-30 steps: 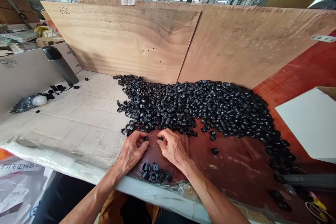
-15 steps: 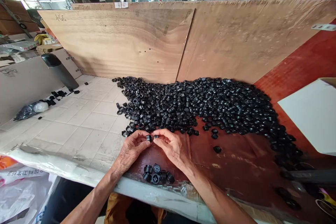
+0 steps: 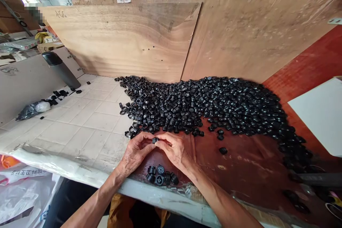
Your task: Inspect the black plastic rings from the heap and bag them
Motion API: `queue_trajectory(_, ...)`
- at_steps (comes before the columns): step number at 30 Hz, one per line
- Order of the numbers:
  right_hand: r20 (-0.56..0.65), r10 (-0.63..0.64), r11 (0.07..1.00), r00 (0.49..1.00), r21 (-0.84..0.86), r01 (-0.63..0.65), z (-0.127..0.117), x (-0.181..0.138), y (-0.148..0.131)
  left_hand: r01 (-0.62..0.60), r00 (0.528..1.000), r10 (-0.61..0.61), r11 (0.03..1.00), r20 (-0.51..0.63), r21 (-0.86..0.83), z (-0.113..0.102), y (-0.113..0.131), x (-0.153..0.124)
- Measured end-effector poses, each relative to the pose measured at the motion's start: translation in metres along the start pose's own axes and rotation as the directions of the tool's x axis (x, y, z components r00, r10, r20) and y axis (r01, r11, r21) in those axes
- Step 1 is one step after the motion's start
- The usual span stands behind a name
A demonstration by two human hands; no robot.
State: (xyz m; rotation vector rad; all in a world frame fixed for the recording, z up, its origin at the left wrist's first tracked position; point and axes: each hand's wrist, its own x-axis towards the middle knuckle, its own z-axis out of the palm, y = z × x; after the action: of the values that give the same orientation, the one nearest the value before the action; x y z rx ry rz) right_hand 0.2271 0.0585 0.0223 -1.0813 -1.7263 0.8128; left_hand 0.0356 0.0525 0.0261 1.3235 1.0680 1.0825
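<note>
Over the desk (image 3: 245, 164), in front of the big black pile (image 3: 187, 103), the left hand (image 3: 134, 151) and right hand (image 3: 175, 150) have come together.
Both are nearly closed; a little group of black parts (image 3: 159, 180) lies on the near side. Their fingertips pinch one small black part (image 3: 154, 140), and the fingers hide its ends. It looks shiny, so a loose pinch could let it pop out and get lost in the pile.

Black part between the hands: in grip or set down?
In grip: left hand and right hand pinch the black part at their fingertips. One piece or two: cannot tell.
</note>
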Motion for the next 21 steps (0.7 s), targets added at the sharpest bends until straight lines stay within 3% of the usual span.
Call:
queue_trajectory(8, 0.015, -0.097, 0.982, 0.995, -0.161, 0.098, 0.007, -0.003, 0.012, -0.063, 0.997, 0.061, 0.997, 0.051, 0.052, -0.002, -0.007, 0.0)
queue_trajectory(15, -0.025, -0.088, 0.993, 0.996, -0.087, 0.086, 0.001, -0.007, 0.0, -0.012, 0.999, 0.013, 1.0, 0.049, -0.024, 0.002, -0.006, 0.001)
queue_trajectory(21, 0.049, -0.071, 0.975, 0.996, -0.206, 0.08, -0.003, -0.006, -0.001, -0.106, 0.994, 0.1, 0.987, 0.052, 0.122, -0.001, -0.006, -0.001)
